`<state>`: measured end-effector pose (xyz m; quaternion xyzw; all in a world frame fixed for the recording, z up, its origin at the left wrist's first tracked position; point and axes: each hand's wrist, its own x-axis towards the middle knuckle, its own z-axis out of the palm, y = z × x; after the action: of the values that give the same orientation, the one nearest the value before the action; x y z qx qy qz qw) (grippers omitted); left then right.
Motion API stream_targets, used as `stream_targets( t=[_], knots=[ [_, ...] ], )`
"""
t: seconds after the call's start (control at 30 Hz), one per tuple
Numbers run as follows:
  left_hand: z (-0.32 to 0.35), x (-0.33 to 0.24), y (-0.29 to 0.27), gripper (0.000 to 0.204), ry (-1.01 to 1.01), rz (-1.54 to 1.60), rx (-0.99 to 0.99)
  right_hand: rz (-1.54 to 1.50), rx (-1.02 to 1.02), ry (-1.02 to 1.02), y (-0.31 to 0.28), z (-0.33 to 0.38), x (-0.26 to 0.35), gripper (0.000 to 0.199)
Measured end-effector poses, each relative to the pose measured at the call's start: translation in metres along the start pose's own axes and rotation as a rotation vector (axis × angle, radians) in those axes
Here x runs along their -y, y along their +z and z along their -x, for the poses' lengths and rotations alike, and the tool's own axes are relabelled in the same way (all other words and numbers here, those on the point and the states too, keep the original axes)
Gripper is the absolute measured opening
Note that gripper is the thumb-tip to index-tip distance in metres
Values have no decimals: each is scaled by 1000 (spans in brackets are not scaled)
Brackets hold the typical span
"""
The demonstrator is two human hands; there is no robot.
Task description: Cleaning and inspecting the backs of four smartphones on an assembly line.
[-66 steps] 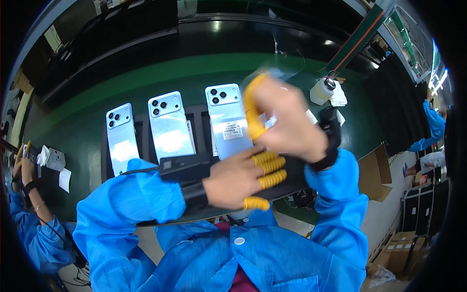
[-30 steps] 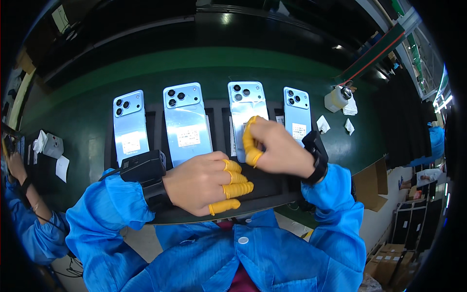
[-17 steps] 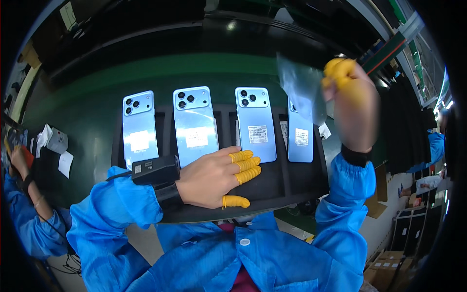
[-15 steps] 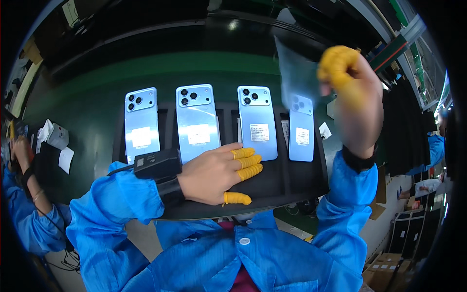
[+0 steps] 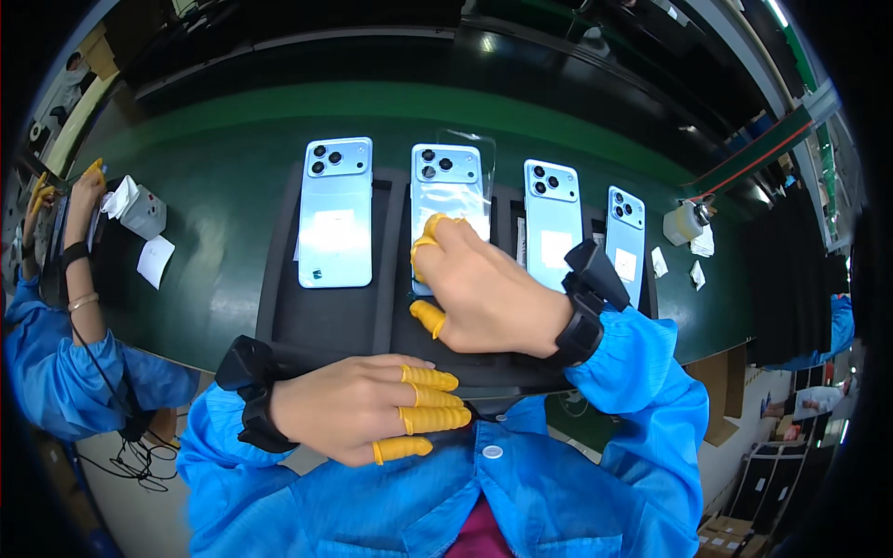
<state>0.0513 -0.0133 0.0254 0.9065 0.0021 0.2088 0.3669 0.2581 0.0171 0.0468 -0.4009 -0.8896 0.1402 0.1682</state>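
Observation:
Four light-blue smartphones lie back up in a row on a black tray (image 5: pixel 330 321): a leftmost phone (image 5: pixel 335 197), a second phone (image 5: pixel 420 200), a third phone (image 5: pixel 553 219) and a fourth phone (image 5: pixel 625 232). White labels show on three of them. My right hand (image 5: pixel 502 293), with yellow finger cots, is closed over the second phone's lower half, its curled fingertips on a clear plastic film (image 5: pixel 486 163). That film overlaps the phone and sticks out past its upper right corner. My left hand (image 5: pixel 349 409) lies flat by the tray's near edge, fingers stretched and holding nothing.
The tray rests on a green table (image 5: pixel 209 279). At left stand a white container (image 5: pixel 139 209) and a paper slip (image 5: pixel 154 260); another person's hand (image 5: pixel 86 191) is beyond them. A small bottle (image 5: pixel 684 223) and paper scraps (image 5: pixel 698 274) are at right.
My right hand has come down leftward with the film, from above the fourth phone to the second. My left hand has drawn back toward me, off the phones. The view has shifted.

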Motion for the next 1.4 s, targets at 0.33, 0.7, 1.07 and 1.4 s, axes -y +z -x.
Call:
stream_targets(
  t=[0.33, 0.7, 1.07, 1.4],
  knots=[
    [-4, 5, -5, 43, -293, -509, -215, -517, 132, 601, -20, -26, -32, 17],
    [6, 9, -3, 34, -70, -225, -217, -104, 59, 139, -2, -6, -2, 41],
    [2, 12, -2, 39, -218, -315, -321, -188, -117, 174, 9, -14, -31, 16],
    [-13, 13, 12, 76, -489, -584, -97, -413, -180, 259, -12, -4, -60, 10]
  ],
)
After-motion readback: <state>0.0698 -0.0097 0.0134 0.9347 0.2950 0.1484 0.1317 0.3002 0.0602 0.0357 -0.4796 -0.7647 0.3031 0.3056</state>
